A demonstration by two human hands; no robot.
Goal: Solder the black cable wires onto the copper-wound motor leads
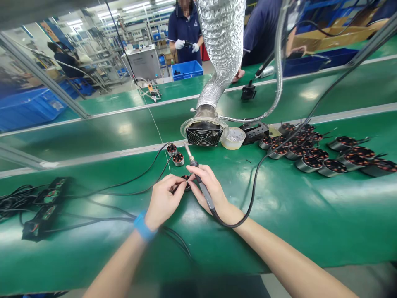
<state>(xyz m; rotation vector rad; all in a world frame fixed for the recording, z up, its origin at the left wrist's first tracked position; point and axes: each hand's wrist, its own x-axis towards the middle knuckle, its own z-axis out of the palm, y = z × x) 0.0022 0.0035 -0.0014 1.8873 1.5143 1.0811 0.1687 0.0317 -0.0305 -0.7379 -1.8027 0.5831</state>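
Observation:
My right hand [211, 188] is closed around a soldering iron [204, 189], its metal tip pointing up and away from me. The thumb and a finger of that hand also reach to a small motor [187, 182], partly hidden between my hands. On the motor's left side, my left hand [166, 196] has its fingertips pinched together; what they hold is too small to make out. Just beyond my hands stand two more small motors [178, 159] with copper windings, and black cables run from them to the left. A thin pale strand [159, 134] comes down towards my left hand.
A fume extractor fan [204, 136] on a silver duct [221, 37] faces me, beside a white tub [233, 138]. Several larger motors [310, 161] crowd the right. Black circuit housings [43, 219] and coiled cables lie left. The iron's cord [254, 186] loops over my right forearm. People work beyond.

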